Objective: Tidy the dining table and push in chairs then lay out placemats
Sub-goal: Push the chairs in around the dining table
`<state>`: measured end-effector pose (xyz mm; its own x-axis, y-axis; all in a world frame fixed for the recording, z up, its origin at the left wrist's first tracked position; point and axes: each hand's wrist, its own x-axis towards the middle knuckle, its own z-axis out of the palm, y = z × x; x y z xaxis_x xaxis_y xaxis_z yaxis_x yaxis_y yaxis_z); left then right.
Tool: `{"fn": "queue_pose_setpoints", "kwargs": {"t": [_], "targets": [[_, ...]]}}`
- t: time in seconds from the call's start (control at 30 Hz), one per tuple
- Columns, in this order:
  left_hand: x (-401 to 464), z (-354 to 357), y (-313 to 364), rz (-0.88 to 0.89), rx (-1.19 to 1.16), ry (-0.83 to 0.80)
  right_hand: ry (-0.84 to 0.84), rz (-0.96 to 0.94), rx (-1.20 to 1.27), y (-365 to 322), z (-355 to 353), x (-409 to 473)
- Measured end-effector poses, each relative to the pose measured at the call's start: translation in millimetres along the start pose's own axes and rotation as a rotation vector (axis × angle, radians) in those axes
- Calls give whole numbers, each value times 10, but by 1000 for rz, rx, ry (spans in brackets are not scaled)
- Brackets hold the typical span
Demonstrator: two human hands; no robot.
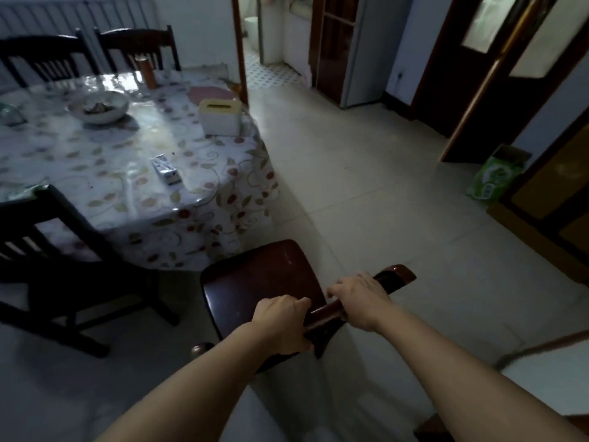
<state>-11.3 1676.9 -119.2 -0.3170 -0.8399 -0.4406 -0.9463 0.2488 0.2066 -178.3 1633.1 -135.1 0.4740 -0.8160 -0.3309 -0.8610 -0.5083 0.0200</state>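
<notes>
Both hands (322, 314) gripping chair (261, 282) backrest, no legible writing

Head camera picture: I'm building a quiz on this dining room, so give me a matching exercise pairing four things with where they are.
Things:
1. bowl
2. tissue box
3. small carton
4. reddish chair

Places:
A. on the floor off the table's near corner, its top rail gripped by the left hand and right hand
B. lying flat near the table's near edge
C. toward the far left of the table
D. upright near the table's right edge

Pairs: 1-C, 2-D, 3-B, 4-A
</notes>
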Motion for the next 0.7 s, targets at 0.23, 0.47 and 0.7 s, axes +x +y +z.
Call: {"fn": "queue_pose_setpoints", "kwargs": {"t": [0.23, 0.47, 0.7], "targets": [[7, 11, -31, -149, 69, 151, 116, -228, -17, 72, -42, 125], [118, -268, -537, -266, 37, 418, 316, -274, -44, 180, -472, 669], [600, -965, -1100, -318, 84, 513, 395, -263, -86, 309, -1145, 1408]]}}
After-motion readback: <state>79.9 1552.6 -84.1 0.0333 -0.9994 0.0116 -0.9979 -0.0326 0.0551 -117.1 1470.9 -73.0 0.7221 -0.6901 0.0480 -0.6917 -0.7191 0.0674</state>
